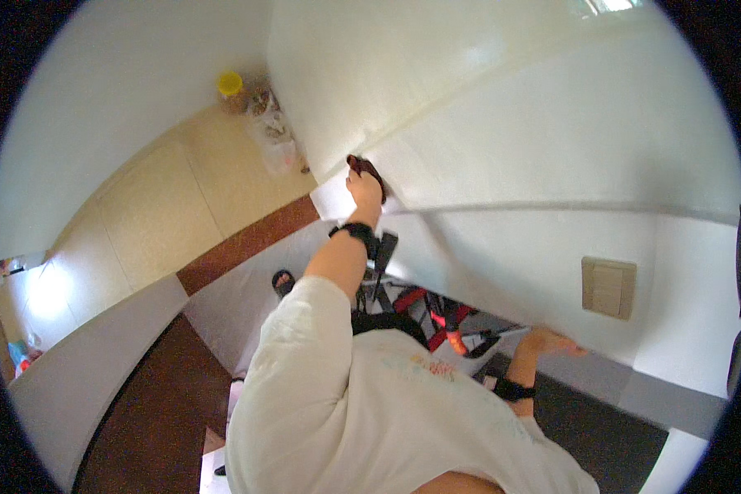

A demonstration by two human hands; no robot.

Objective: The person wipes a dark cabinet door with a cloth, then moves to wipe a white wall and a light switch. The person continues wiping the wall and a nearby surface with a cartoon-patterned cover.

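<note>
My left arm reaches forward, and my left hand (365, 190) grips a small dark brown object (370, 170), perhaps a cloth, against the white wall (457, 142). Its exact kind is unclear. A white block-like surface (333, 194) lies just left of that hand. On the right, my right hand (549, 341) hangs low beside the wall with its fingers extended and nothing in it. A beige wall switch (609, 288) sits above and to the right of my right hand. Black bands circle both wrists.
A beige tiled ledge (154, 191) with a brown edge (247, 247) runs along the left. On it stand a yellow-lidded jar (229, 84) and clear plastic bags (276, 145). Red and black gear (438, 315) crowds the floor by the wall. A brown surface (160, 401) lies lower left.
</note>
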